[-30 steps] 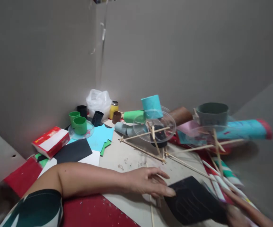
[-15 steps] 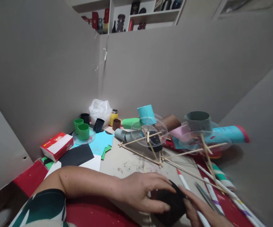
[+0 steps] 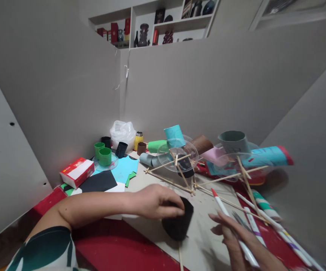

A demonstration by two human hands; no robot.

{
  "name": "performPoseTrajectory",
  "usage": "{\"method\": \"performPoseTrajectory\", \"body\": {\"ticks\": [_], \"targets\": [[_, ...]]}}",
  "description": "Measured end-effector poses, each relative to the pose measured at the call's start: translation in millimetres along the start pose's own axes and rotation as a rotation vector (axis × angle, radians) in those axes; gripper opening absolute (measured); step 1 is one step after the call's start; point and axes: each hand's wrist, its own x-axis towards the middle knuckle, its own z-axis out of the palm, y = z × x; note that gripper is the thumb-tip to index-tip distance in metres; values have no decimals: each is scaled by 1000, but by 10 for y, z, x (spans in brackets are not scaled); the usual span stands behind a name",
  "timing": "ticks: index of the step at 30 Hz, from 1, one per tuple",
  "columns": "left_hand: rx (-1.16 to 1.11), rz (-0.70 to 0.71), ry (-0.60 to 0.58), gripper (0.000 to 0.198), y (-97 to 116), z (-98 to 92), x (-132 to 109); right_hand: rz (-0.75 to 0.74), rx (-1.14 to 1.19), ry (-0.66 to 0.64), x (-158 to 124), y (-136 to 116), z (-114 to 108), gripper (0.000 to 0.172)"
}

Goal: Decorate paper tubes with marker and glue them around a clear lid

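My left hand [image 3: 163,203] has its fingers hooked over the upper rim of a black paper tube [image 3: 178,226], thumb and fingertips closed on its wall. The tube is tilted above the beige board [image 3: 151,226], and a thin wooden stick [image 3: 181,258] shows just below it. At the lower right, my right hand [image 3: 233,235] is apart from the tube. A white marker with a red tip [image 3: 220,201] runs between its fingers, tip pointing away from me. Part of the marker is hidden behind the fingers.
Stick frames [image 3: 170,182] carrying clear plastic discs [image 3: 163,154] and paper tubes stand behind my hands. Scissors [image 3: 240,220] and white pens [image 3: 253,226] lie right. Left are a red box [image 3: 76,172], black paper [image 3: 97,182] and green tubes [image 3: 105,156].
My left hand has moved left and slightly up with the black tube. My right hand has come away from the tube, its fingers lifting.
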Motion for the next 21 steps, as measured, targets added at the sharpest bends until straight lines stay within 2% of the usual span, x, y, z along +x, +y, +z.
{"method": "performPoseTrajectory", "body": {"ticks": [4, 7, 10, 13, 17, 21], "targets": [[313, -167, 249, 19, -72, -497, -136, 7, -40, 19, 26, -10, 48, 25], [438, -270, 371, 17, -269, -862, -209, -41, -54, 25, 51, -10, 93, 25], [566, -392, 456, 16, -474, -1142, -255, -24, -54, 48, 66, 37, 127, 26], [656, -477, 487, 15, -603, -1309, -310, 29, -53, 90, 72, 126, 153, 26], [695, -521, 498, 20, -647, -1404, -405, 113, -57, 135, 77, 238, 181, 29], [680, -509, 572, 24, -618, -1480, -426, 241, -68, 66, 78, 283, 183, 32]]}}
